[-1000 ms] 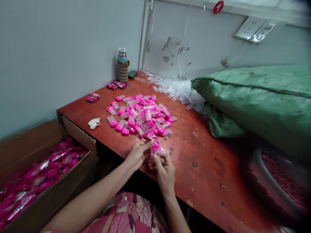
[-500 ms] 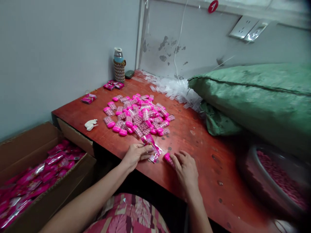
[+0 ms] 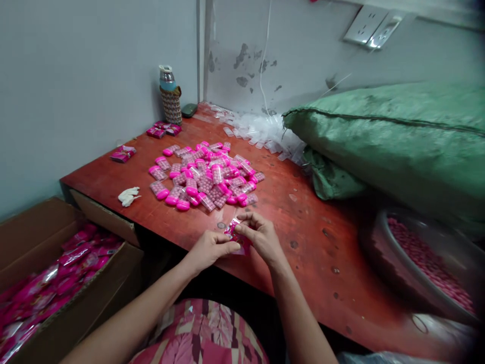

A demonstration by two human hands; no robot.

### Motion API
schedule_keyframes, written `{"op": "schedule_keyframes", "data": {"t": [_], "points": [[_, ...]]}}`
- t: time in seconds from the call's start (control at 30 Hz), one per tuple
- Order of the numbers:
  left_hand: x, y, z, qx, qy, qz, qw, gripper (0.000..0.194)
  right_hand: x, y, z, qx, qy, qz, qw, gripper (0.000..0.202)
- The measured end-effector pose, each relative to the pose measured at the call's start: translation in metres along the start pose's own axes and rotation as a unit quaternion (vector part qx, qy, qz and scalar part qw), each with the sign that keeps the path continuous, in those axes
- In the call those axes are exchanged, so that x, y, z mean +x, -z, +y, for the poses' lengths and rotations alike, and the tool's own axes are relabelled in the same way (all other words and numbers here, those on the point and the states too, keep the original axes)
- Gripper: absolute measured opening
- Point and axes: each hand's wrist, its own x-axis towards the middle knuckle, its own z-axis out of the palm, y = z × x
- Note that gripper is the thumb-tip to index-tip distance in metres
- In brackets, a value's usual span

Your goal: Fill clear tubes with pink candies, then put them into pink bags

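Near the table's front edge, a shiny pink printed packet (image 3: 232, 228) is between my two hands. My left hand (image 3: 207, 249) is closed, pinching the packet's left side between thumb and fingers. Fingers bent, my right hand (image 3: 262, 236) grips its upper right side. The small pink-capped container that was at my right hand no longer shows; my fingers and the packet may cover it. Just beyond lies a heap of clear containers with bright pink caps (image 3: 206, 177), filled with small pink balls.
At left, an open cardboard box (image 3: 132, 263) holds filled pink packets (image 3: 76, 258). More packets (image 3: 123, 153), a crumpled white tissue (image 3: 129, 196) and a bottle (image 3: 170, 103) lie or stand on the table. Clear plastic pieces (image 3: 257, 129), a green sack (image 3: 379, 131) and a tub of pink pellets (image 3: 382, 237) are rightward.
My right hand has moved left from the table to the packet, bringing both hands together. The pink-capped container it touched is out of sight. The view has shifted slightly right and down.
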Motion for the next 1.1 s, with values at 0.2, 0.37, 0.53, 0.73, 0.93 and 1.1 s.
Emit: {"op": "schedule_keyframes", "data": {"t": [0.2, 0.37, 0.53, 0.73, 0.93, 1.1], "points": [[0.005, -0.003, 0.0, -0.099, 0.042, 0.031, 0.994, 0.023, -0.004, 0.011, -0.007, -0.084, 0.028, 0.004, 0.996, 0.022], [0.012, -0.001, -0.004, -0.204, 0.059, 0.109, 0.971, 0.012, -0.036, 0.047, -0.002, -0.467, 0.056, 0.069, 0.88, 0.037], [0.024, -0.001, -0.006, -0.297, 0.07, 0.178, 0.936, 0.006, -0.058, 0.062, 0.028, -0.62, 0.031, 0.057, 0.782, 0.024], [0.039, -0.001, -0.011, -0.378, 0.046, 0.205, 0.902, 0.005, -0.063, 0.031, 0.026, -0.293, -0.01, 0.087, 0.952, 0.029], [0.044, -0.011, -0.004, -0.385, 0.047, 0.186, 0.903, 0.006, -0.067, -0.015, 0.018, -0.043, -0.073, 0.067, 0.994, 0.032], [0.043, -0.02, -0.004, -0.386, 0.028, 0.156, 0.909, 0.006, -0.058, -0.019, 0.03, -0.02, -0.08, 0.078, 0.994, 0.031]]}}
